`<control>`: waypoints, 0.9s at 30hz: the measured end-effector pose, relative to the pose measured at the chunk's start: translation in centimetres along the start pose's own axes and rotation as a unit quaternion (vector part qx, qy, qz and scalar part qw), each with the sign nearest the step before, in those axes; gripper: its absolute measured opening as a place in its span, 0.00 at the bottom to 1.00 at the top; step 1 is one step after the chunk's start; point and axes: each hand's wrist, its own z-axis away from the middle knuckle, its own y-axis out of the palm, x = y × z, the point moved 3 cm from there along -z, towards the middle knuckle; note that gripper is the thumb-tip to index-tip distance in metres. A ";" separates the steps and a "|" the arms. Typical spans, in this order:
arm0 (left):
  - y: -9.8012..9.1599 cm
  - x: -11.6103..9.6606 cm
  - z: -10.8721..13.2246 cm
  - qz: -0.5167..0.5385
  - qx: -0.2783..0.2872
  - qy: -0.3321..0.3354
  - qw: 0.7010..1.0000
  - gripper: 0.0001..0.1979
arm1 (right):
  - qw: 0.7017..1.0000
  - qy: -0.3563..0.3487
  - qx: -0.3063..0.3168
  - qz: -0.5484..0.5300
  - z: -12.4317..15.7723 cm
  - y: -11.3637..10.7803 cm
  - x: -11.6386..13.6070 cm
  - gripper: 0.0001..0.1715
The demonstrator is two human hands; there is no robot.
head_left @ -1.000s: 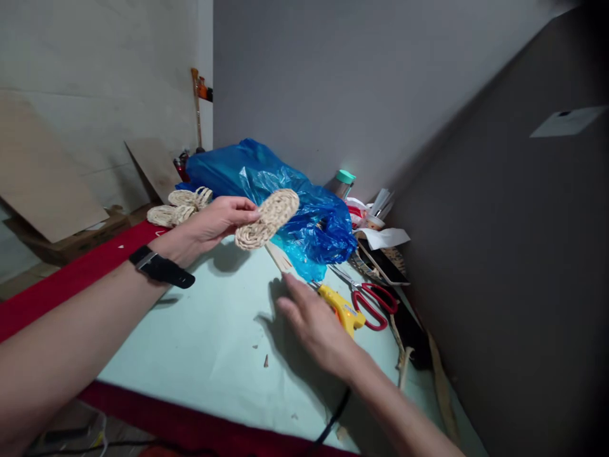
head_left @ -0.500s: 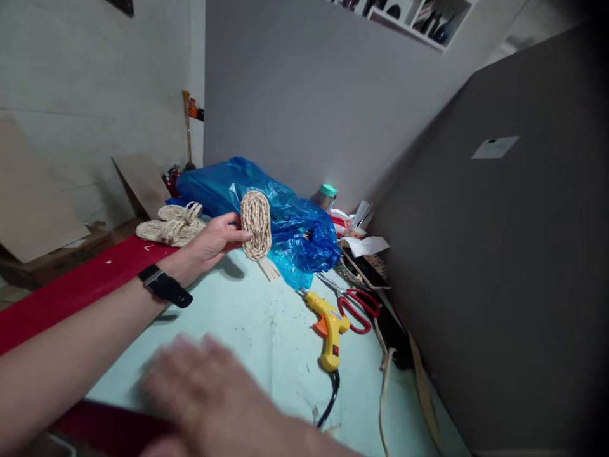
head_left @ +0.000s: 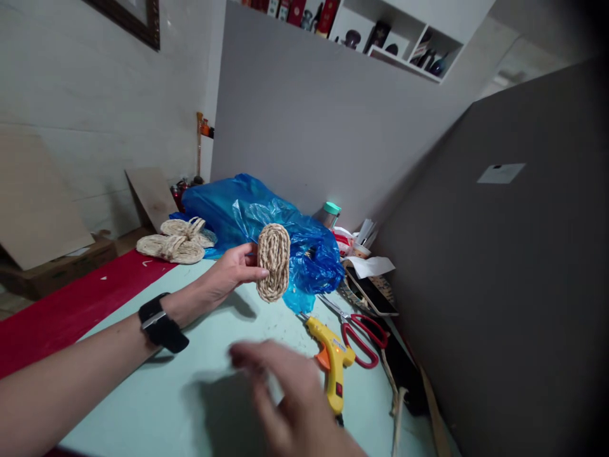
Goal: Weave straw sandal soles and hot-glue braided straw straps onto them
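Note:
My left hand (head_left: 238, 266), with a black watch on its wrist, pinches the lower left edge of an oval coiled sole of braided straw (head_left: 273, 261), held upright above the table. Nearer to me, my right hand (head_left: 290, 387) hangs blurred over the table, thumb and fingers apart, with nothing between them. Just beyond its right side lies a yellow glue gun (head_left: 334, 355) with an orange trigger. Red-handled scissors (head_left: 364, 339) rest to the right of the glue gun.
Woven straw slippers (head_left: 176, 244) sit at the back left, beside a large blue plastic bag (head_left: 214, 203). Toward the right are a phone (head_left: 371, 292), a green-lidded jar (head_left: 330, 216) and straw strips. A grey partition (head_left: 523, 285) borders the right side.
My right hand has moved right and forward, toward the glue gun. My left hand still holds the straw sole, now slightly further right and lower in view. The camera view has shifted.

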 end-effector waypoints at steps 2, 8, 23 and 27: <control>0.8 0.4 0.4 0.002 0.016 -0.011 1.000 0.26 | 0.996 0.047 -0.076 -0.011 -1.4 -2.8 -1.3 0.14; 3.4 1.7 1.9 0.016 0.076 -0.042 0.996 0.29 | 0.981 0.147 -0.084 -0.097 -3.4 -5.3 -4.3 0.24; 5.8 4.1 4.1 0.066 0.068 -0.160 0.982 0.25 | 0.961 0.200 -0.084 -0.170 -1.6 -2.2 -6.3 0.34; 5.8 3.9 4.4 0.027 0.053 -0.141 0.988 0.21 | 0.969 0.173 -0.084 -0.153 -1.3 -2.0 -5.6 0.32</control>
